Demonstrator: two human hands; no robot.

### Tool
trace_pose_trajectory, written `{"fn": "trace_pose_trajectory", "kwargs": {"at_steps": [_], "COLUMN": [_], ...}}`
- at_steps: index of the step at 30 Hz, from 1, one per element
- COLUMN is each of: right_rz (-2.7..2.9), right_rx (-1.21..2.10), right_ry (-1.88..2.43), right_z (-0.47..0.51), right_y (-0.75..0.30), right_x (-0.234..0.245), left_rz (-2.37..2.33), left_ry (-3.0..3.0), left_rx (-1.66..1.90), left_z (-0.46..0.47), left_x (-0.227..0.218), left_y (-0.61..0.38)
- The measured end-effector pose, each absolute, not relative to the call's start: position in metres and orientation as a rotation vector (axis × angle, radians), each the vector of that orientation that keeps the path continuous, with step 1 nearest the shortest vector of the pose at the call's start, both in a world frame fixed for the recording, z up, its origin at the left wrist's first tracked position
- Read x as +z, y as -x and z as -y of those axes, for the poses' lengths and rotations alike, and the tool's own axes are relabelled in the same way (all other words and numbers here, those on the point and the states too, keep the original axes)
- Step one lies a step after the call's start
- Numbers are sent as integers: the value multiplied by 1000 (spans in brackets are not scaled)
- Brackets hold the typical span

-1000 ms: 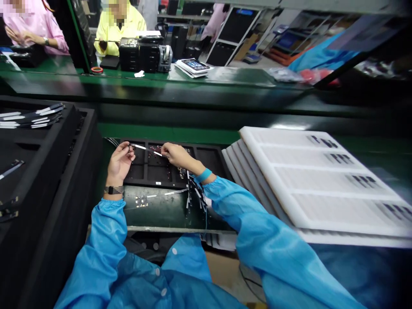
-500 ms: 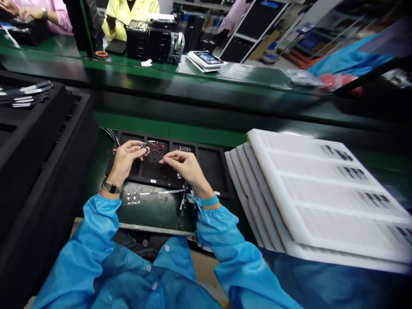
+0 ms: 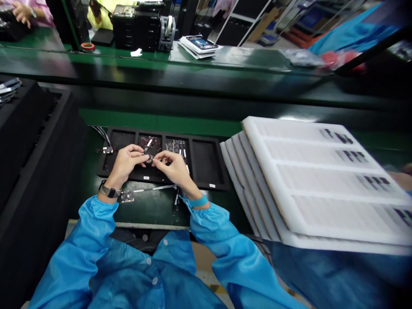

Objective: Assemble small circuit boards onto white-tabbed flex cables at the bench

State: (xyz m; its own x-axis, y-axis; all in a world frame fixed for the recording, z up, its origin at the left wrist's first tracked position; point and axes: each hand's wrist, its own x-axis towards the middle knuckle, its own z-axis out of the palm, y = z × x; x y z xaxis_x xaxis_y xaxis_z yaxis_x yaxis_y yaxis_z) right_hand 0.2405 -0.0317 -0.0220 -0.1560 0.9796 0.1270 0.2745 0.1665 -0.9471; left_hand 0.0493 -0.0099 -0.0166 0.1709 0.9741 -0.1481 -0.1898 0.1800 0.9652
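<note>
My left hand (image 3: 126,165) is closed in a pinch on a small circuit board (image 3: 149,158), held above a black compartment tray (image 3: 206,161). The fingertips of my right hand (image 3: 174,169) are pinched together at the board's right edge; anything between them is too small to make out. Behind the fingers, one compartment contains many tiny reddish parts (image 3: 155,141). Several small dark boards (image 3: 174,146) fill the compartment to its right. In front of the tray, another circuit board (image 3: 127,196) with a long thin strip lies on the green bench, near my left wrist.
White foam trays (image 3: 286,189) holding dark parts are stacked to the right. Tall black foam trays (image 3: 61,141) stand at the left. Thin cables (image 3: 102,134) lie beside the compartment tray. Across the raised green shelf (image 3: 225,64), co-workers' sleeves and a hand (image 3: 22,15) show.
My right hand has come in from over the tray to meet the circuit board in my left hand. The whole view has shifted slightly.
</note>
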Motion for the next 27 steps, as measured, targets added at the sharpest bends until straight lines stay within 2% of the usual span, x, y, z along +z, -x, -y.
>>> {"fn": "trace_pose_trajectory", "kwargs": {"at_steps": [13, 27], "right_rz": [1648, 1715], "right_rx": [777, 747], "right_ry": [1247, 1275], "right_z": [37, 41], "right_y": [-237, -237], "right_x": [-26, -27], "left_rz": [-1080, -1116], "left_ry": [-961, -982], "left_rx": [1091, 1057], "left_z": [15, 16], "left_x": [-14, -12], "left_y": [-54, -54]}}
